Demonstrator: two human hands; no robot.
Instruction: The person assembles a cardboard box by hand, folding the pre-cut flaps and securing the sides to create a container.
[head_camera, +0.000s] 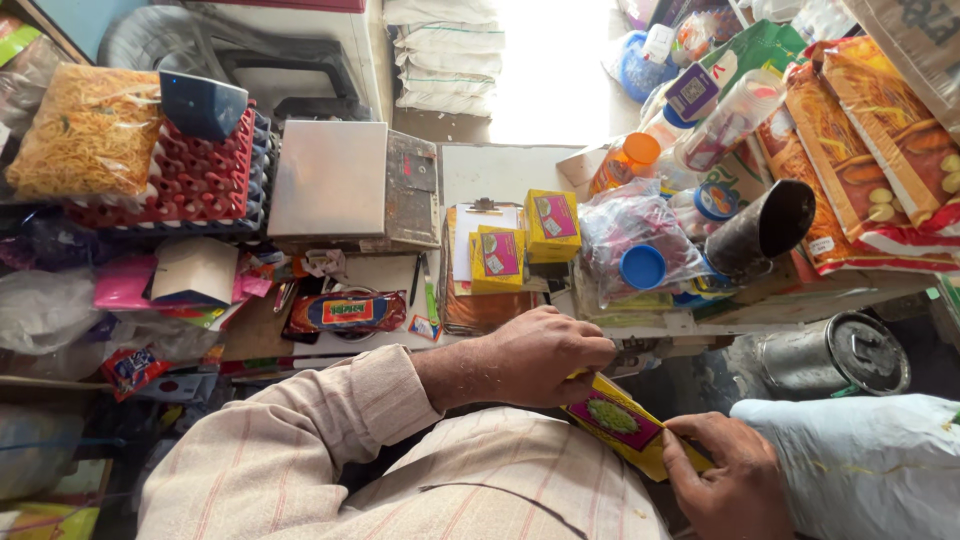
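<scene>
Both hands are pinching a yellow packet (625, 425) below the counter's (500, 170) front edge: left hand (540, 358) fingers closed on its top, right hand (725, 480) gripping its lower end. Two yellow boxes (525, 240) are sitting mid-counter.

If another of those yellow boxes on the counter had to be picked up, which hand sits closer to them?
Probably the left hand. It grips the upper end of the yellow packet, just below the stacked yellow boxes on the counter. The right hand pinches the packet's lower edge, farther away.
</scene>
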